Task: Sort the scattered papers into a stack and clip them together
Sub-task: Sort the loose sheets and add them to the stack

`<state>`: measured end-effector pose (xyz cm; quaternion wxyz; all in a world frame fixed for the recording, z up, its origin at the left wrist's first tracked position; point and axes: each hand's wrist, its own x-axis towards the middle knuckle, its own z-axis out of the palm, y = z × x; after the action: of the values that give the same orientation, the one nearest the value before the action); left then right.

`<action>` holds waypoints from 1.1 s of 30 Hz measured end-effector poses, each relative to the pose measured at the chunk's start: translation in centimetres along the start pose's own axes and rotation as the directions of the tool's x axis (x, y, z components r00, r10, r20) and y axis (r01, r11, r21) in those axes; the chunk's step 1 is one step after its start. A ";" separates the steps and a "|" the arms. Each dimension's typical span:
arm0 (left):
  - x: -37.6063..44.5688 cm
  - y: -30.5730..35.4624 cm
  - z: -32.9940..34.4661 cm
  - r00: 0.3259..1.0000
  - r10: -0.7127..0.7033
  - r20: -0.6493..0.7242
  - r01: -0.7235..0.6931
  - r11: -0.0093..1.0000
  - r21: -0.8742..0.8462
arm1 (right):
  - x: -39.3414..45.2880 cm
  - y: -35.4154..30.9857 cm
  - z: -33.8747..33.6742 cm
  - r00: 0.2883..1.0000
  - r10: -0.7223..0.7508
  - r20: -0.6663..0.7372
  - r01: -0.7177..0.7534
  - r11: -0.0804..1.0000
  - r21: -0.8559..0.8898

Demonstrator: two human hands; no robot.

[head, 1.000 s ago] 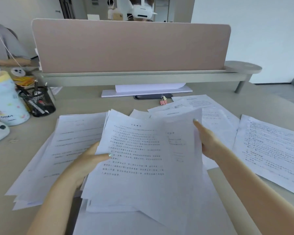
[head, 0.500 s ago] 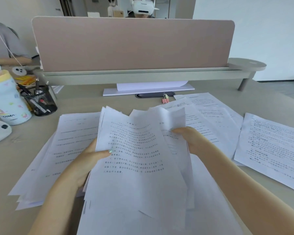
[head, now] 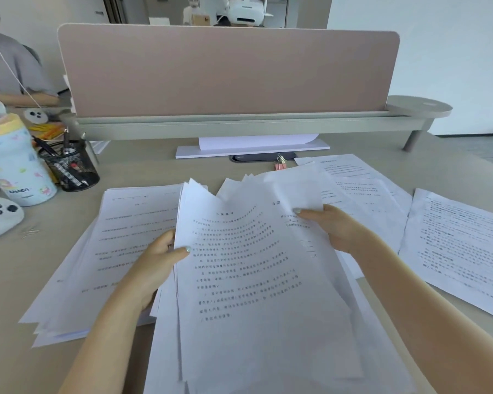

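Pinching the left edge of the paper bundle (head: pixel 256 280) at nine o'clock, your left hand (head: pixel 157 260) is clamping it with the thumb on top, while your right hand (head: pixel 333 226) is gripping the bundle's upper right corner at two o'clock, thumb pressing the sheets. You are holding the bundle just above the desk (head: pixel 143 169), over more loose sheets. A second pile (head: pixel 103 251) is lying at nine o'clock, single pages (head: pixel 461 245) at three o'clock. A pink binder clip (head: pixel 280 164) is sitting at twelve o'clock, beyond the paper tops, apart from both hands. A mesh pen cup (head: pixel 69 166) and a patterned bottle (head: pixel 15 163) are standing at ten o'clock.
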<state>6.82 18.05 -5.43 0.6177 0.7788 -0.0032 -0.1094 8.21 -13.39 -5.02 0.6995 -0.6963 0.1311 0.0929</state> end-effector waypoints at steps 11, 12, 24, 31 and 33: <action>-0.1 0.4 -0.9 0.994 -0.014 -0.111 -0.007 0.982 -0.190 | -0.3 0.1 0.5 0.992 -0.079 -0.100 0.058 0.978 -0.199; 0.0 0.4 -0.6 0.995 -0.002 -0.098 -0.017 0.982 -0.190 | -0.4 0.2 1.1 0.992 -0.089 -0.085 0.074 0.984 -0.164; -0.4 0.8 0.6 0.989 -0.016 -0.148 -0.020 0.971 -0.237 | -1.6 0.1 4.9 0.970 0.076 -0.229 0.013 0.930 0.367; -0.9 1.3 1.0 1.000 0.004 -0.019 -0.010 0.959 -0.283 | -2.2 1.6 4.9 0.991 -0.128 0.040 0.115 0.963 0.245; -0.4 1.5 1.1 1.000 0.019 -0.010 -0.021 0.970 -0.244 | -2.7 1.3 4.6 0.983 -0.129 0.129 0.086 0.951 0.297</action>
<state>6.42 16.69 -4.11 0.7097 0.6974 0.0045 -0.0997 5.54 -8.64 -5.44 0.8057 -0.5837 0.0534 0.0852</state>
